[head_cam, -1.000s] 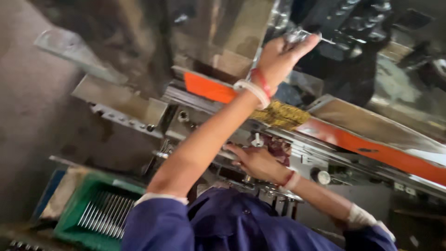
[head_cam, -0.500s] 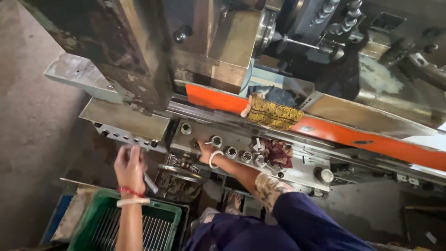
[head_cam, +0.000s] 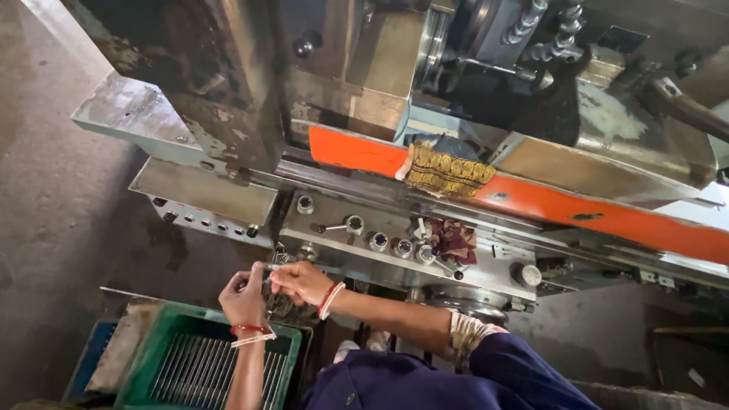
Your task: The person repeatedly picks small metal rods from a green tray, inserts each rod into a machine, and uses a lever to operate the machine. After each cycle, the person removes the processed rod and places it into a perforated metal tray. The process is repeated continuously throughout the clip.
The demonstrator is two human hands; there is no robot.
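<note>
Soft daylight fills the scene, brightest at the far left, where the grey floor [head_cam: 53, 190] looks washed out and pale. The machine's [head_cam: 425, 152] upper recesses fall into deep shadow, with detail lost in the dark gaps at the far right. Its orange strip [head_cam: 531, 201] is vivid and evenly lit, and the steel control panel [head_cam: 395, 235] shows dull sheen without harsh glare. The hands [head_cam: 277, 292] and green crate [head_cam: 205, 364] sit in dimmer light, slightly soft. Straight edges bow near the corners.
</note>
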